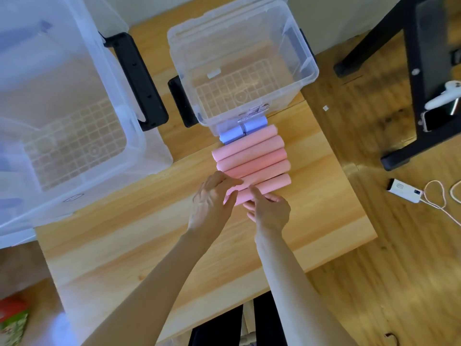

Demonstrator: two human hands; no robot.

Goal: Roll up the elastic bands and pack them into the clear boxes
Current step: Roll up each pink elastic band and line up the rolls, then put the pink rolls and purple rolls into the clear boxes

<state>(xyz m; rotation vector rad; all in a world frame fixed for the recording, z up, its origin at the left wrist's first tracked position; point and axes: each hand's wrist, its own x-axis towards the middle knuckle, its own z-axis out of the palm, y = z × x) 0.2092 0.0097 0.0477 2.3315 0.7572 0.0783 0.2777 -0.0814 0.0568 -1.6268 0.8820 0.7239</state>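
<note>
Five pink rolls point(250, 159) lie side by side in a row on the wooden bench point(124, 245), touching each other, with two shorter blue rolls point(240, 132) at the far end, pressed against the near wall of the small clear box point(309, 71). That box looks empty (only a grid-pattern floor shows through). A larger clear box point(129, 136) sits to the left, also apparently empty.

Both hands are at the nearest pink roll point(264, 188). Left hand point(212, 201): fingers curled over the roll's left end, thumb underneath, gripping it. Right hand point(270, 211): fingers loosely straight, index resting on top of the roll, rest along its near edge, touching rather than clamping.

Handling judgement: the rolls look light, soft and rubbery, likely grippy rather than slippery, not fragile. The main risk is unwinding, since nothing visible ties them shut, so a loose tail could spring open. Best hold is probably around the middle or both ends at once, with the palm covering the free edge, squeezing just enough to keep the coil tight. The rolls look close to the small box's width, so they may need to go in lengthwise.
</note>
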